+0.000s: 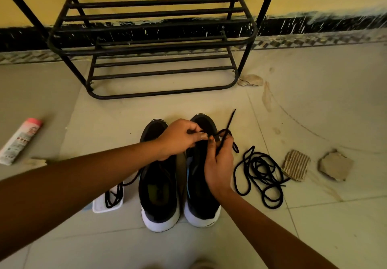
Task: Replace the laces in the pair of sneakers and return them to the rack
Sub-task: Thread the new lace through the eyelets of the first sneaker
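Against wall, black rack (150, 44) stood on floor. Before it, left sneaker (159, 187) and right sneaker (201, 201) set side by side, toes toward rack. Over right sneaker's toe, lace (230, 123) pinched by left grip (180, 137) and right grip (219, 164), both clamped on it. Loose lace pile (259, 172) coiled on floor, just right of sneakers.

A pale tiled floor (314, 111) carries a black metal rack (161, 72) set against the wall; in front of it stand the left sneaker (159, 195) and the right sneaker (201, 201), side by side, heels nearest the camera; a black lace (261, 172) lies coiled just right of them, beside corrugated cardboard (295, 165) and a broken chunk (335, 166); a white tray (98, 205) sits at left; a pink-capped tube (21, 140) lies far left; a scrap (250, 80) rests by the rack's right foot.
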Motion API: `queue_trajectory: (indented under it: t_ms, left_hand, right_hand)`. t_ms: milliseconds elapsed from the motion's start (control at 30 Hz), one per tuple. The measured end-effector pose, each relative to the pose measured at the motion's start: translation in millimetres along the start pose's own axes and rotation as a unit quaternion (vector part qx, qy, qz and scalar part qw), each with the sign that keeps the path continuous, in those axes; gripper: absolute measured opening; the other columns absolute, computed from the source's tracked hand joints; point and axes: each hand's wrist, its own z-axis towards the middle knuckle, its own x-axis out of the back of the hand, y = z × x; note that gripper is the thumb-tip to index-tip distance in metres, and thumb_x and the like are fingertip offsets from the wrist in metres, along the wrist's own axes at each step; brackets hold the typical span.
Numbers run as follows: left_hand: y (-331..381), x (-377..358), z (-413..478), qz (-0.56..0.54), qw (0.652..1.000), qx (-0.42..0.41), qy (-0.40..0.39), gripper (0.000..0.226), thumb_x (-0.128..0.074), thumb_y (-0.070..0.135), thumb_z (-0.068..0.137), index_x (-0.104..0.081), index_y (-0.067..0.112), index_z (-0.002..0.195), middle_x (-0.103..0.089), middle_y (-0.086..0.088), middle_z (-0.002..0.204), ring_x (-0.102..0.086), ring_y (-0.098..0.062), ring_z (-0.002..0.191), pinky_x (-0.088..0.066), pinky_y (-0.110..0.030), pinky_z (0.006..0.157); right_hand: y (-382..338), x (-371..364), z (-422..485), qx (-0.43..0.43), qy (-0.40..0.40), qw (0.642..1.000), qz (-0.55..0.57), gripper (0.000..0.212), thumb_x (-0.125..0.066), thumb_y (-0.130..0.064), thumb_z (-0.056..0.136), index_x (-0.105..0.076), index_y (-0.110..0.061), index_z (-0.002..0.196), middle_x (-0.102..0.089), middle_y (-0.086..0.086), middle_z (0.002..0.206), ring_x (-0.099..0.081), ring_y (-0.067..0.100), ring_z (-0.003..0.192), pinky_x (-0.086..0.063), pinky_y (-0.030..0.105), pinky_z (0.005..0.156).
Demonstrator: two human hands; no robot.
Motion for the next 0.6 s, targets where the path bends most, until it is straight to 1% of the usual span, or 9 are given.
queue_trajectory:
  t_ms: [67, 133, 200, 233, 300, 367, 433, 533, 600]
  left_hand:
    - [4.1, 5.5, -4.8, -0.015, 1.0, 0.008, -0.016, 0.014, -0.06, 0.017, 0.089, -0.07, 0.008, 0.093, -0.07, -0.007, 0.1, -0.064, -0.017, 0.1, -0.051, -0.031, 0.092]
    - [12.9, 13.1, -8.9, 0.0, 1.0, -0.007, -0.01, 0.016, -0.058, 0.02, 0.091, -0.07, 0.009, 0.092, -0.071, -0.001, 0.095, -0.063, -0.007, 0.092, -0.046, -0.022, 0.089]
    - [30.0, 23.8, -11.5, -0.02, 1.0, -0.015, 0.002, 0.021, -0.053, 0.02, 0.094, -0.068, 0.006, 0.092, -0.069, 0.005, 0.089, -0.062, -0.004, 0.086, -0.044, -0.022, 0.087]
    - [41.1, 30.0, -12.0, -0.03, 0.999, -0.02, 0.003, 0.022, -0.05, 0.02, 0.095, -0.066, 0.006, 0.091, -0.068, 0.006, 0.088, -0.062, -0.005, 0.087, -0.044, -0.023, 0.086]
    - [64.0, 46.1, -13.1, -0.033, 0.999, -0.035, 0.004, 0.021, -0.046, 0.022, 0.096, -0.064, 0.013, 0.089, -0.066, 0.005, 0.09, -0.062, -0.01, 0.092, -0.045, -0.025, 0.087]
    - [84.3, 62.5, -15.1, -0.039, 0.998, -0.052, 0.011, 0.02, -0.044, 0.024, 0.097, -0.062, 0.017, 0.089, -0.066, 0.003, 0.091, -0.063, -0.01, 0.091, -0.047, -0.028, 0.088]
    - [101.4, 76.2, -19.7, -0.056, 0.996, -0.061, 0.021, 0.021, -0.043, 0.024, 0.097, -0.061, 0.017, 0.089, -0.066, 0.003, 0.091, -0.065, -0.01, 0.09, -0.049, -0.028, 0.088]
    - [127.1, 96.6, -28.7, -0.069, 0.993, -0.089, 0.04, 0.023, -0.042, 0.026, 0.097, -0.061, 0.017, 0.087, -0.067, 0.004, 0.088, -0.067, -0.012, 0.091, -0.052, -0.026, 0.085]
    - [143.0, 108.3, -36.3, -0.079, 0.989, -0.108, 0.059, 0.023, -0.042, 0.026, 0.097, -0.062, 0.019, 0.087, -0.068, 0.004, 0.089, -0.068, -0.009, 0.089, -0.054, -0.022, 0.081]
  right_hand:
    - [-0.8, -2.5, -4.8, 0.002, -0.01, 1.0, -0.006, 0.01, -0.048, -0.027, 0.096, -0.045, -0.027, 0.105, -0.061, 0.0, 0.078, -0.06, 0.011, 0.066, -0.05, 0.03, 0.056]
    - [0.4, -4.6, -5.9, 0.011, -0.015, 1.0, -0.014, 0.012, -0.048, -0.032, 0.095, -0.046, -0.029, 0.107, -0.059, 0.006, 0.073, -0.056, 0.015, 0.059, -0.044, 0.03, 0.049]
    - [1.5, -5.1, -1.1, 0.016, -0.019, 0.999, -0.031, 0.01, -0.048, -0.036, 0.095, -0.049, -0.03, 0.102, -0.056, 0.006, 0.066, -0.05, 0.013, 0.053, -0.037, 0.027, 0.046]
    - [1.2, -4.0, 1.8, 0.018, -0.018, 0.999, -0.042, 0.01, -0.048, -0.037, 0.095, -0.052, -0.029, 0.098, -0.056, 0.004, 0.064, -0.05, 0.013, 0.053, -0.036, 0.029, 0.046]
    - [-2.7, -0.1, 7.0, 0.026, -0.01, 0.997, -0.067, 0.014, -0.048, -0.036, 0.095, -0.058, -0.026, 0.093, -0.059, 0.0, 0.068, -0.055, 0.015, 0.066, -0.044, 0.031, 0.053]
    - [-14.4, 5.7, 13.7, 0.025, 0.0, 0.997, -0.067, 0.015, -0.051, -0.033, 0.094, -0.061, -0.024, 0.09, -0.062, -0.003, 0.075, -0.057, 0.019, 0.079, -0.047, 0.029, 0.065]
    - [-33.6, 10.9, 23.6, 0.025, 0.003, 0.999, -0.032, 0.012, -0.052, -0.028, 0.094, -0.062, -0.024, 0.089, -0.064, -0.006, 0.076, -0.058, 0.015, 0.082, -0.048, 0.025, 0.07]
    - [-77.2, 18.6, 45.4, 0.038, -0.016, 0.998, 0.055, 0.015, -0.051, -0.019, 0.095, -0.063, -0.025, 0.09, -0.062, -0.006, 0.069, -0.056, 0.001, 0.068, -0.043, 0.009, 0.064]
    - [-106.6, 24.0, 57.6, 0.062, -0.039, 0.994, 0.082, 0.017, -0.05, -0.017, 0.096, -0.065, -0.023, 0.092, -0.06, -0.006, 0.066, -0.054, -0.001, 0.063, -0.042, 0.009, 0.063]
